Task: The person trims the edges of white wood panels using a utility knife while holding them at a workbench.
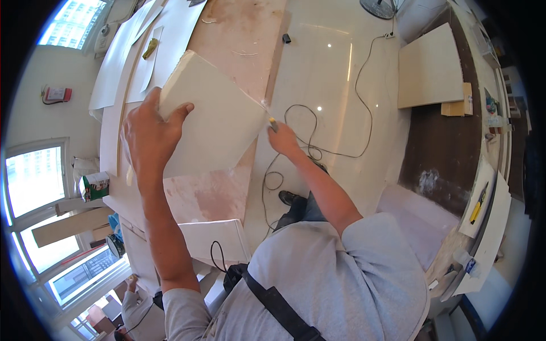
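Far left: green-and-white container [94, 186], contents not visible. Left grip [152, 136] clamped on the left edge of a cream panel [213, 119], which is over the pinkish tabletop [242, 28]. Right grip [282, 138] clasped around a small yellow-handled tool [273, 123] at the panel's right corner.

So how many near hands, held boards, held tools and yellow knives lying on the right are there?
Near hands (left hand, right hand): 2
Held cream board: 1
Held small tool: 1
Yellow knife lying right: 1
Total: 5
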